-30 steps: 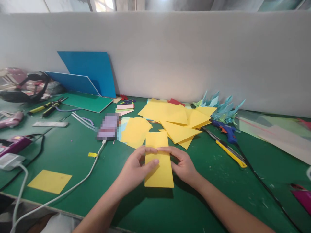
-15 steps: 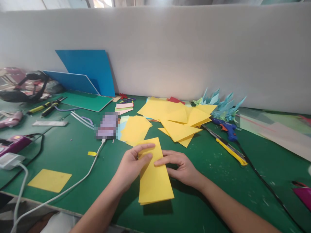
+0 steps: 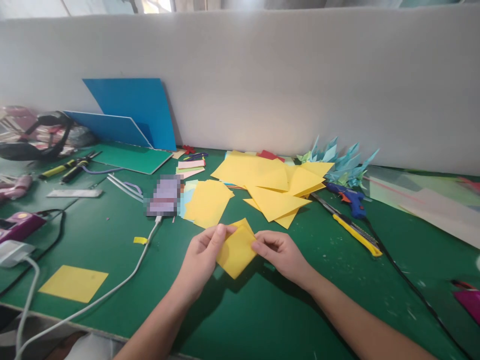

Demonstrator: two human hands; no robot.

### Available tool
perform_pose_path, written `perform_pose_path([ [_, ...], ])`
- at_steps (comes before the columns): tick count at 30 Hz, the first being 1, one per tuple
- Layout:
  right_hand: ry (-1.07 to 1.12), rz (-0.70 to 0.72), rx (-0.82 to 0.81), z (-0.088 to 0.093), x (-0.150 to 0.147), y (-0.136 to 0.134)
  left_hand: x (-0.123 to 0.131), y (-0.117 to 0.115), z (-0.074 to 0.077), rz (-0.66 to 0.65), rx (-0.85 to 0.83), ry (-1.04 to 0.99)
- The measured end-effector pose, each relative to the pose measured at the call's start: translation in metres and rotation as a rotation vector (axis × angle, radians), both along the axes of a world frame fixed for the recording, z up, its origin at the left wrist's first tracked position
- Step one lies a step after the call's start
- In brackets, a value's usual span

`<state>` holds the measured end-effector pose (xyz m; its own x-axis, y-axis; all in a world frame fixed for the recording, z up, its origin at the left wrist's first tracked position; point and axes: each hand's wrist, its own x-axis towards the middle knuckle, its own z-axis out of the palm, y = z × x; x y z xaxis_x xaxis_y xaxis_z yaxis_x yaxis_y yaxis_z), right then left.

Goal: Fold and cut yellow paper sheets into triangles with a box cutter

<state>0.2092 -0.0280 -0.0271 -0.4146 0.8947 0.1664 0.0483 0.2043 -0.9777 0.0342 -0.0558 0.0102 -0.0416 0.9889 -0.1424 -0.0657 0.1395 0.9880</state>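
Between my hands a folded yellow paper [image 3: 237, 252] is held up over the green table, its corner pointing down toward me. My left hand [image 3: 202, 255] pinches its left edge, thumb on the front face. On the right edge, my right hand [image 3: 283, 257] pinches it between thumb and curled fingers. Just beyond lie a stack of yellow paper pieces [image 3: 208, 202] and a heap of larger yellow sheets [image 3: 258, 170], some cut as triangles.
A phone [image 3: 164, 195] with a white charging cable [image 3: 140, 265] lies left. On the right are a yellow utility knife [image 3: 356, 232], a blue glue gun [image 3: 350, 200] and folded teal paper pieces [image 3: 348, 162]. Blue boards [image 3: 131, 110] lean at the back left; a yellow rectangle [image 3: 73, 283] lies front left.
The yellow paper, a long strip before, is now folded into a smaller, diamond-like shape. Both hands have shifted to grip its left and right edges.
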Motion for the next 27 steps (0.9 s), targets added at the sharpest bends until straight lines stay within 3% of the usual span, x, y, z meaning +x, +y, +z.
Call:
perform_pose_path([
  [8, -0.14, -0.053, 0.015, -0.004, 0.001, -0.002, -0.003, 0.003, -0.008, -0.121, -0.027, 0.146],
  [13, -0.146, -0.101, 0.05, -0.004, -0.001, -0.003, 0.0, 0.002, -0.004, -0.194, -0.049, 0.167],
  [19, 0.203, -0.069, -0.237, -0.006, -0.002, 0.0, 0.006, 0.0, -0.005, -0.103, -0.058, 0.027],
  [23, 0.227, -0.068, -0.362, -0.004, -0.003, 0.001, 0.007, 0.0, -0.01, -0.05, -0.014, 0.013],
  [27, 0.215, -0.123, -0.374, -0.001, -0.004, -0.001, 0.009, 0.0, -0.016, -0.044, 0.01, 0.06],
])
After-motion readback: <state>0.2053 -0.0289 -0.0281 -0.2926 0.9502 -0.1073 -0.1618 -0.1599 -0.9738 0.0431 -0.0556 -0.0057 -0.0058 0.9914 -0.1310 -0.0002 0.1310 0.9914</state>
